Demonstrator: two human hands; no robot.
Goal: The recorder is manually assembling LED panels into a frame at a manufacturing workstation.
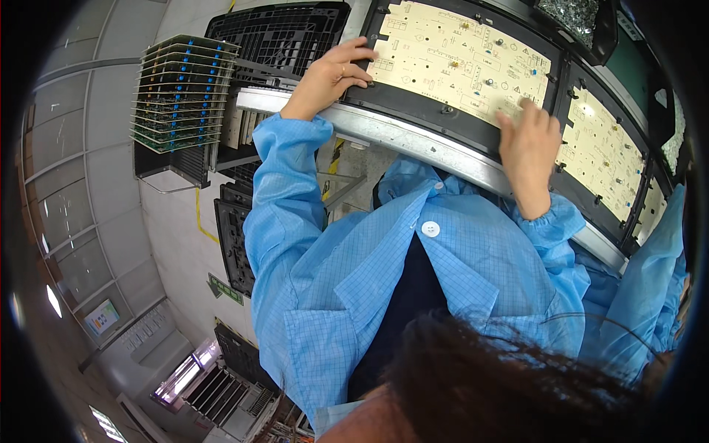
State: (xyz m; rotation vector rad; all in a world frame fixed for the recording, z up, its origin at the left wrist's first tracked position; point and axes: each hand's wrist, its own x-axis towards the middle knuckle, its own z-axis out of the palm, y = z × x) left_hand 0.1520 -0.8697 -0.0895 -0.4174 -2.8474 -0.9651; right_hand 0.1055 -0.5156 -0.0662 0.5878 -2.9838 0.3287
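Board seated in its carrier, parts standing, both hands at its edges

Far left, well apart from the left hand, we note a rack of stacked circuit boards carrying blue components. Nearer, up and left of that hand, lies a black plastic grid tray.

The left hand is at the left border of the black carrier, fingers parted, tips by the board's edge; we cannot tell whether they pinch anything. Directly right of it, between the two hands, is the cream circuit board, lying face up inside the carrier. Below both hands runs a metal rail.

The right hand, slightly blurred, is at the board's lower right corner, thumb and fingers apart, nothing visible in its grasp. We cannot tell if it touches.

Right of that hand: a second cream board in its own carrier, then a co-worker's blue sleeve.

Progress, our reading: the board between the hands is seated, with several small components upright on it, so part of the placing looks done. Open holes seem to remain, but whether any await parts we cannot judge.
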